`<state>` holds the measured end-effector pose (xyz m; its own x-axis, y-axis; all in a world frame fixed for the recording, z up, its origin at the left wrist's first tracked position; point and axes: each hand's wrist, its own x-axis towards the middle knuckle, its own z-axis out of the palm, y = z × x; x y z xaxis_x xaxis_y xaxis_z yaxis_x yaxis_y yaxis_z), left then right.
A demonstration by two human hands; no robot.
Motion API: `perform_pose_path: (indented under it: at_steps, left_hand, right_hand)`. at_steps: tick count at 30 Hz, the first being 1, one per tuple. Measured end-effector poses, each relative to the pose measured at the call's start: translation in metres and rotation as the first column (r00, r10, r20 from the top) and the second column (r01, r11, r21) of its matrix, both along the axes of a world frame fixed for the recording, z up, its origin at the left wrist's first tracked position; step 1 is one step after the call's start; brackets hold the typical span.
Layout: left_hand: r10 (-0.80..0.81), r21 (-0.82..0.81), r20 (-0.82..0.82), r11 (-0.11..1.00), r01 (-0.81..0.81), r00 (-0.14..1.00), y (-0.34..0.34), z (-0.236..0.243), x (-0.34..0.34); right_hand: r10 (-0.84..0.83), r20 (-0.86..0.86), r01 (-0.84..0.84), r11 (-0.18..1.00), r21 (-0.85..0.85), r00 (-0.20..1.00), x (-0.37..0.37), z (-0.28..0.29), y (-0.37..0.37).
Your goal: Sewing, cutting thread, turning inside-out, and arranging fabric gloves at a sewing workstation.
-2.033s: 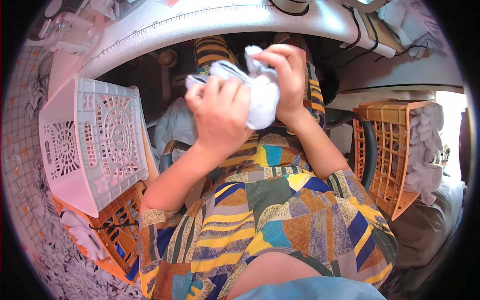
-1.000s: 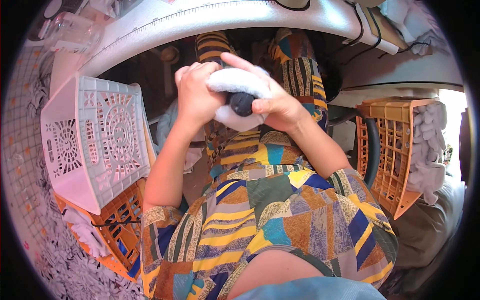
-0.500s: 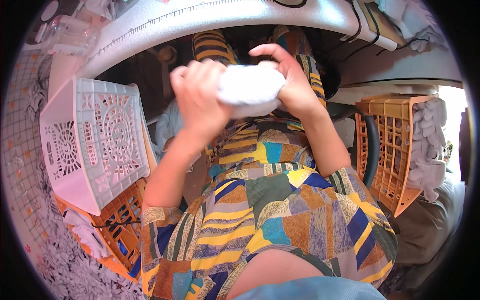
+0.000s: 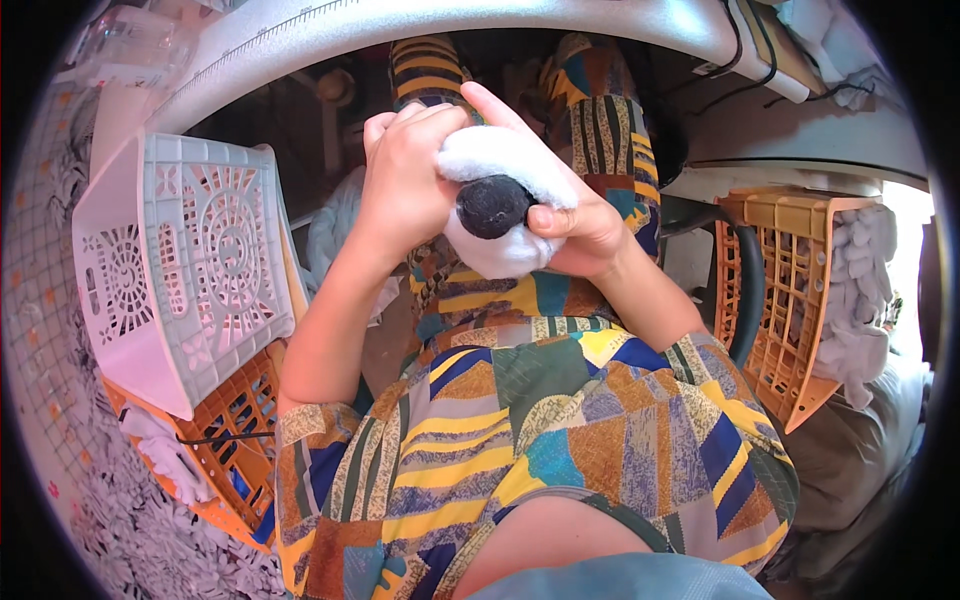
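Note:
A soft white plush piece (image 4: 505,260) with a rounded black fabric knob (image 4: 492,207) is held up above my lap. The knob pokes out between two puffy white folds and faces me. My left hand (image 4: 410,180) closes round the left side of the plush piece, its fingers bent over the far edge. From the right, my right hand (image 4: 590,225) grips the same piece, the thumb pressed beside the black knob and one finger raised behind. The far side of the piece is hidden.
At the left a white plastic basket (image 4: 230,250) rests on an orange crate (image 4: 235,440). Another orange crate (image 4: 780,300), with grey-white soft pieces (image 4: 855,290) by it, stands right. A pale table edge (image 4: 480,25) with a ruler strip curves ahead. Grey scraps (image 4: 190,530) cover the floor.
The plush piece has turned and come slightly lower, so its black knob now shows. My right thumb has moved onto its near side. Both hands still hold it.

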<state>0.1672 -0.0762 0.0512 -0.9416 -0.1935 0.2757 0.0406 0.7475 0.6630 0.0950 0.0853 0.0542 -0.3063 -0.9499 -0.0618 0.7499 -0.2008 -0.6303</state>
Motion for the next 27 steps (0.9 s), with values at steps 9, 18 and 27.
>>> perform_pose_path:
  at_steps: [9,18,27]
  left_hand:
    - [-0.033,0.029,0.047,0.999,0.031,0.998,-0.005,-0.010,0.000]
    - [0.101,-0.099,0.018,0.990,-0.099,0.995,-0.004,-0.004,0.002]
    - [0.062,0.021,0.057,0.998,-0.064,0.996,-0.004,-0.007,0.001]
  right_hand:
    - [0.005,0.016,-0.005,1.000,0.002,1.000,0.001,0.001,-0.001]
    - [-0.035,-0.102,0.046,0.993,0.108,0.994,-0.011,0.000,-0.003]
    - [0.009,0.011,-0.010,0.996,0.084,1.000,-0.015,-0.003,-0.003]
